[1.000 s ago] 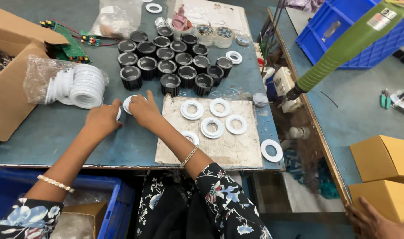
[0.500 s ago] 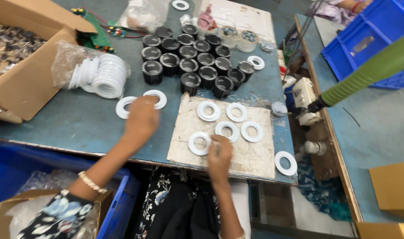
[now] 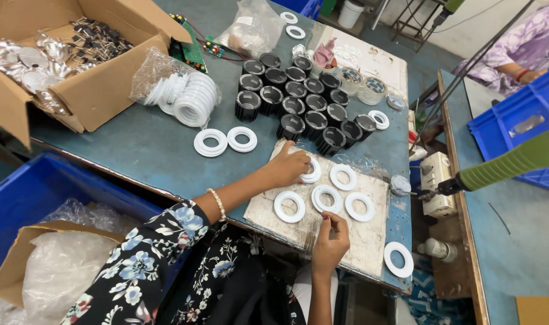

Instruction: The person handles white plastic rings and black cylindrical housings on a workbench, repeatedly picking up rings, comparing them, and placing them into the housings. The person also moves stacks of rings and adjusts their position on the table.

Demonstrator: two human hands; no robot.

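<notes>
White plastic rings [image 3: 326, 197] lie flat on a board [image 3: 370, 232]; left hand [image 3: 288, 168] presses one, right hand [image 3: 331, 239] loosely curled, empty.

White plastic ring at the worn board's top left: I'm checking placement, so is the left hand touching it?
Touching. The head view shows the left hand with fingers resting on the white plastic ring, partly covering it.

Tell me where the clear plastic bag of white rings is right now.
In the head view, the clear plastic bag of white rings lies on the blue table's left half, between the open cardboard box and the black ribbed cylinders.
</notes>
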